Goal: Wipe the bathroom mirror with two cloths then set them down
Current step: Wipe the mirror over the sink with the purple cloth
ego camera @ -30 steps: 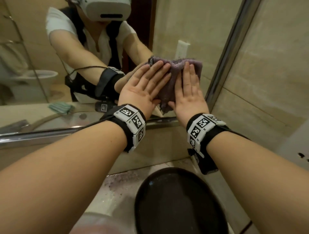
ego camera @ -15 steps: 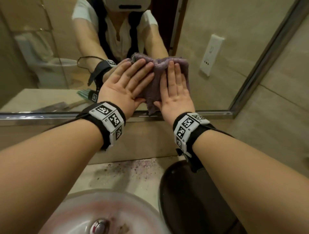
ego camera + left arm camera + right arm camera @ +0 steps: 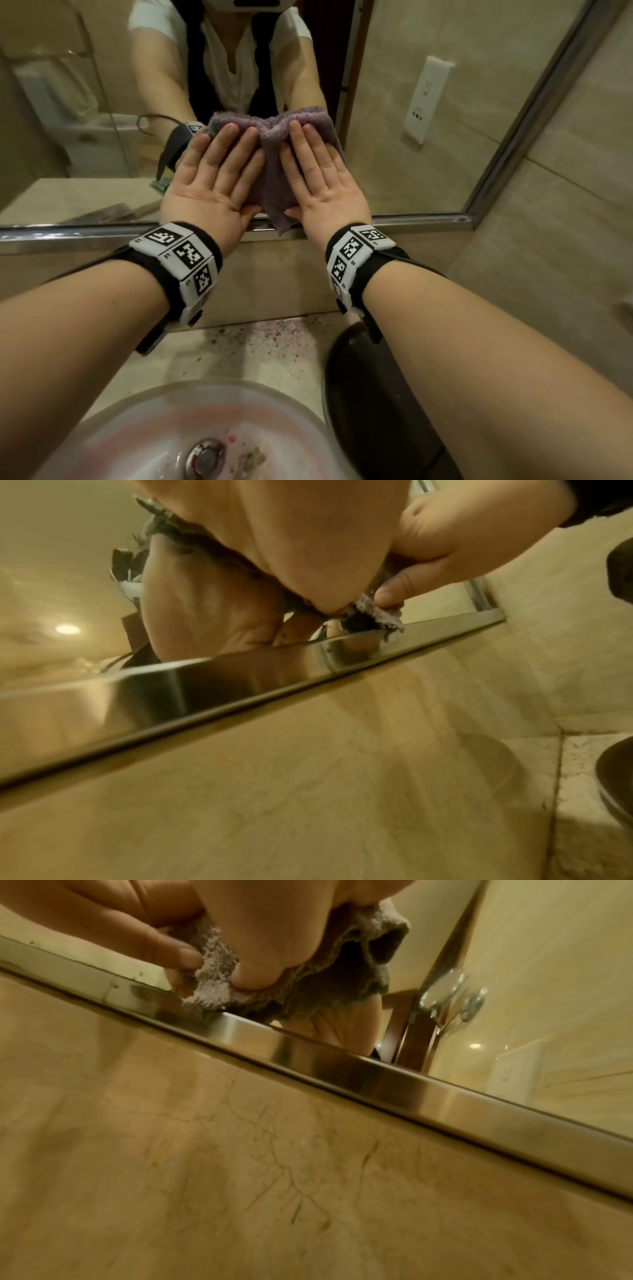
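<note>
Left hand [image 3: 209,185], right hand [image 3: 325,181] side by side, fingers straight, palms flat, pressing purple cloth [image 3: 270,161] onto mirror [image 3: 376,154]. Cloth directly ahead, sandwiched between palms and glass, spread crosswise under both, lower corner hanging over bottom frame [image 3: 411,219]. Second cloth not clearly distinguishable. Hands level, neither nearer. Unwiped glass likely up and sideways; table [image 3: 260,342] straight below for set-down

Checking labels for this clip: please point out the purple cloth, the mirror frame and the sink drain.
purple cloth [image 3: 272,161], head view, the bare fold in its middle.
mirror frame [image 3: 411,219], head view, the bottom rail near the right corner.
sink drain [image 3: 205,457], head view, the metal centre.
</note>
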`<action>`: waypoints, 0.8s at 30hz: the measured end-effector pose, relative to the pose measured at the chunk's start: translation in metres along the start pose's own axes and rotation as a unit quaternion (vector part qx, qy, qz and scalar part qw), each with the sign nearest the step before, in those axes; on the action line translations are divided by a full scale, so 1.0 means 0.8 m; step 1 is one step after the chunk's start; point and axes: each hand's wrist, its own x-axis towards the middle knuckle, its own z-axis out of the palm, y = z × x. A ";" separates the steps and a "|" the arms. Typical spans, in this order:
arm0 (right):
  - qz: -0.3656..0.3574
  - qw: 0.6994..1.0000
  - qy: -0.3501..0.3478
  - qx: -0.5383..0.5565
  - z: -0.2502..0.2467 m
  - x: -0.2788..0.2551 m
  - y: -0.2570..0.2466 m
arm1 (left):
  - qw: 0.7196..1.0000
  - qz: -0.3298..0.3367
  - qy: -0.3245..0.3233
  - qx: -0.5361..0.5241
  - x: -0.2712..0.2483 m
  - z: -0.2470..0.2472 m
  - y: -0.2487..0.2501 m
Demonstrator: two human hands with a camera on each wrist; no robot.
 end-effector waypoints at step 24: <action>0.295 0.936 -0.192 -0.025 -0.004 -0.115 0.197 | 0.985 0.152 0.087 0.009 0.133 -0.046 0.232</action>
